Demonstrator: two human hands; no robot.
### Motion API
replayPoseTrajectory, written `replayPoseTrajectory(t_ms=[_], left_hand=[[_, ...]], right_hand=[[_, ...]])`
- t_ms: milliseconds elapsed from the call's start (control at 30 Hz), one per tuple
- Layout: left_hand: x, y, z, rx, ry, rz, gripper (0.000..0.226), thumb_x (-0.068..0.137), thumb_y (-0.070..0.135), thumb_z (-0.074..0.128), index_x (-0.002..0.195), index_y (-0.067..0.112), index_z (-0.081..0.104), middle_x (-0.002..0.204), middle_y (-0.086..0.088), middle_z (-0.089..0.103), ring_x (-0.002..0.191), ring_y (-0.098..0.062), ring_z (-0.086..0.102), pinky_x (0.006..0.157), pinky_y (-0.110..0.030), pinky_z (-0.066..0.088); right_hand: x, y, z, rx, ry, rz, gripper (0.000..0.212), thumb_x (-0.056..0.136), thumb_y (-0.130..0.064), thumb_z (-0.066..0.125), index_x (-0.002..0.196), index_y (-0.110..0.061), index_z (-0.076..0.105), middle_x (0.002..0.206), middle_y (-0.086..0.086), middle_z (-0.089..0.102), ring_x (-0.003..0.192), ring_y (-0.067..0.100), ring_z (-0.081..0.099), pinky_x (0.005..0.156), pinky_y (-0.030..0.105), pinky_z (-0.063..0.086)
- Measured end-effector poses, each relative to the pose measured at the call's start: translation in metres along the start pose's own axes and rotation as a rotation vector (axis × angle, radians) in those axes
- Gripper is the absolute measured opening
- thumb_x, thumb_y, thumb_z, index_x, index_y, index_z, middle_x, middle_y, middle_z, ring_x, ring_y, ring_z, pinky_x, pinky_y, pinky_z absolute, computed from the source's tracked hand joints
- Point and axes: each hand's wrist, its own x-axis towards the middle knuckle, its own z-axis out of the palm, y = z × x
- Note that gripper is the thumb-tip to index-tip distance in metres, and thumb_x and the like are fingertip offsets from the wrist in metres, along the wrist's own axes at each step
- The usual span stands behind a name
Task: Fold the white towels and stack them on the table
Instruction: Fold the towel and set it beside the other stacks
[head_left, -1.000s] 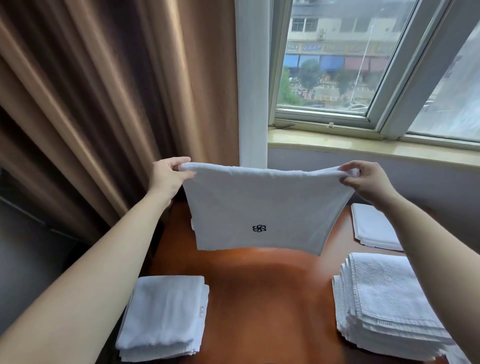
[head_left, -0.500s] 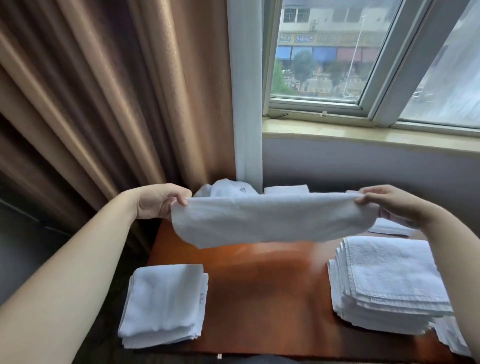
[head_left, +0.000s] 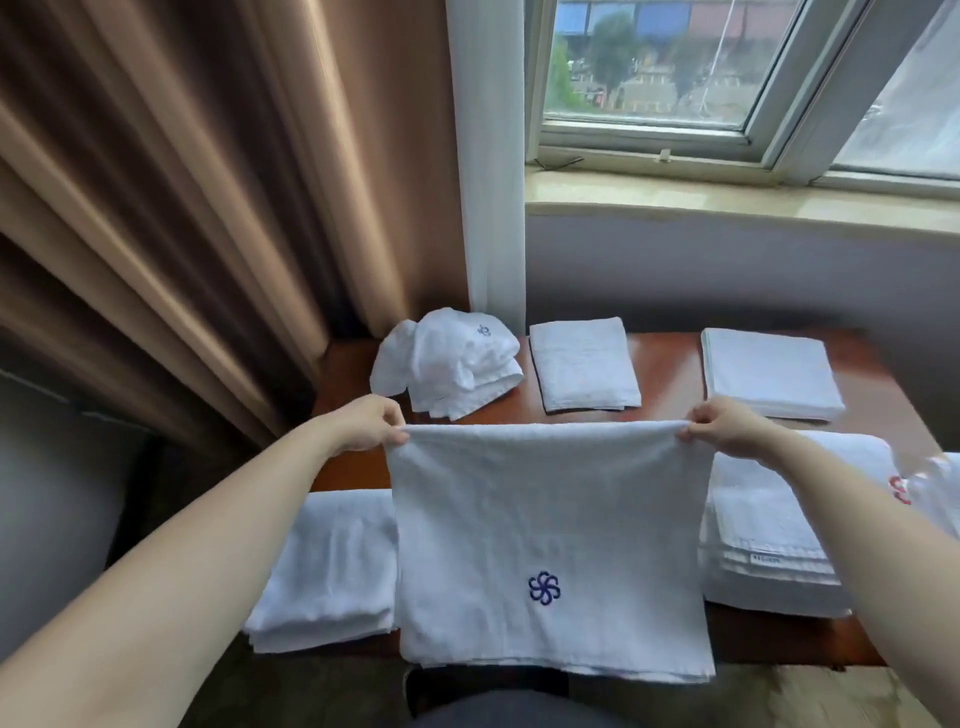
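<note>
Nearest you, the white towel (head_left: 550, 545) hangs from its top edge, held up over the front of the counter (head_left: 670, 405), its lower hem dropping past the counter's near edge toward your lap. It looks already doubled, since layered edges show along the bottom, and a blue flower emblem (head_left: 544, 588) faces you low on the cloth. Your left hand (head_left: 363, 423) pinches the top left corner between thumb and fingers, and your right hand (head_left: 727, 428) pinches the top right corner the same way; both grips are closed on the cloth, with the top edge stretched fairly straight between them.

By my reading you are mid-fold on this towel, holding it square before the next fold. That fold calls for bringing the two corners together, or laying the cloth flat on the open wood, while keeping the edges matched so the layers do not slip apart.

Behind the hanging cloth, a folded stack (head_left: 327, 566) sits at the counter's left front and a taller stack (head_left: 769, 540) at the right front; either could take the finished towel. At the far right edge something white with red marks shows, too blurred to name.

Farther back lie a crumpled heap of unfolded towels (head_left: 447, 364) by the brown curtain (head_left: 182, 208), then a single folded towel (head_left: 584, 364) and another flat stack (head_left: 769, 371) below the window (head_left: 675, 78). The heap suggests more folding remains.
</note>
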Motion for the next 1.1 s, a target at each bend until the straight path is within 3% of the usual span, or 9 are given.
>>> replayPoseTrajectory(t_ms=[200, 400, 467, 533, 600, 700, 833, 1000, 1100], left_hand=[[0.031, -0.008, 0.041, 0.105, 0.196, -0.005, 0.011, 0.094, 0.028, 0.066, 0.085, 0.023, 0.063, 0.089, 0.002, 0.066, 0.080, -0.018, 0.065, 0.070, -0.034, 0.055], [0.069, 0.002, 0.046, -0.059, 0.343, -0.067, 0.008, 0.096, 0.016, 0.058, 0.092, 0.016, 0.065, 0.093, -0.008, 0.071, 0.069, -0.020, 0.069, 0.060, -0.030, 0.055], [0.079, 0.003, 0.046, -0.039, 0.453, -0.047, 0.019, 0.097, 0.011, 0.055, 0.112, 0.015, 0.066, 0.116, -0.006, 0.068, 0.094, -0.024, 0.067, 0.077, -0.033, 0.053], [0.086, 0.004, 0.052, 0.081, 0.485, -0.022, 0.034, 0.097, 0.007, 0.052, 0.129, 0.016, 0.061, 0.132, -0.004, 0.059, 0.112, -0.029, 0.060, 0.088, -0.037, 0.048], [0.088, 0.007, 0.066, 0.148, 0.421, 0.015, 0.037, 0.096, 0.003, 0.049, 0.129, 0.016, 0.060, 0.134, -0.005, 0.055, 0.111, -0.030, 0.060, 0.089, -0.038, 0.049], [0.088, 0.014, 0.099, 0.216, 0.265, 0.091, 0.033, 0.099, 0.007, 0.050, 0.128, 0.017, 0.060, 0.135, -0.002, 0.052, 0.108, -0.029, 0.059, 0.091, -0.040, 0.048], [0.088, 0.030, 0.156, 0.365, 0.104, 0.284, 0.032, 0.101, 0.013, 0.054, 0.130, 0.023, 0.061, 0.140, 0.001, 0.051, 0.135, -0.021, 0.041, 0.108, -0.032, 0.032], [0.083, 0.052, 0.222, 0.421, -0.058, 0.386, 0.040, 0.101, 0.016, 0.055, 0.140, 0.022, 0.054, 0.154, -0.006, 0.039, 0.145, -0.023, 0.030, 0.114, -0.033, 0.025], [0.081, 0.070, 0.248, 0.421, -0.077, 0.497, 0.039, 0.099, 0.012, 0.052, 0.138, 0.018, 0.056, 0.161, -0.008, 0.030, 0.148, -0.024, 0.029, 0.116, -0.033, 0.023]], right_hand=[[0.041, -0.001, 0.045, -0.208, 0.144, 0.030, 0.024, 0.093, -0.020, 0.063, 0.073, -0.009, 0.058, 0.070, 0.006, 0.053, 0.080, 0.032, 0.057, 0.061, 0.033, 0.033], [0.080, -0.020, 0.052, -0.236, 0.209, 0.033, 0.009, 0.093, -0.009, 0.053, 0.088, -0.009, 0.061, 0.097, 0.018, 0.066, 0.088, 0.036, 0.057, 0.066, 0.034, 0.039], [0.092, -0.021, 0.057, -0.196, 0.207, 0.019, 0.025, 0.091, 0.001, 0.051, 0.113, -0.005, 0.061, 0.111, 0.023, 0.063, 0.101, 0.040, 0.056, 0.076, 0.037, 0.042], [0.091, -0.023, 0.068, -0.161, 0.219, 0.040, 0.059, 0.089, 0.006, 0.055, 0.145, -0.006, 0.039, 0.124, 0.025, 0.050, 0.114, 0.043, 0.048, 0.090, 0.042, 0.041], [0.079, -0.025, 0.088, -0.164, 0.199, 0.033, 0.070, 0.090, -0.001, 0.063, 0.151, -0.005, 0.029, 0.135, 0.025, 0.042, 0.124, 0.043, 0.040, 0.100, 0.043, 0.036], [0.049, -0.022, 0.133, -0.221, 0.087, -0.039, 0.057, 0.095, -0.014, 0.062, 0.147, -0.004, 0.038, 0.143, 0.021, 0.041, 0.131, 0.038, 0.037, 0.102, 0.040, 0.035], [-0.003, 0.001, 0.196, -0.242, -0.010, -0.072, 0.047, 0.100, -0.020, 0.053, 0.144, -0.010, 0.042, 0.147, 0.009, 0.039, 0.136, 0.026, 0.033, 0.096, 0.035, 0.044], [-0.066, 0.041, 0.242, -0.213, 0.026, 0.085, 0.053, 0.100, -0.034, 0.056, 0.145, -0.009, 0.043, 0.141, 0.008, 0.049, 0.133, 0.024, 0.046, 0.108, 0.031, 0.038], [-0.094, 0.056, 0.253, -0.289, 0.111, 0.162, 0.042, 0.077, -0.022, 0.085, 0.109, -0.001, 0.067, 0.114, 0.018, 0.064, 0.098, 0.036, 0.065, 0.074, 0.043, 0.056]])
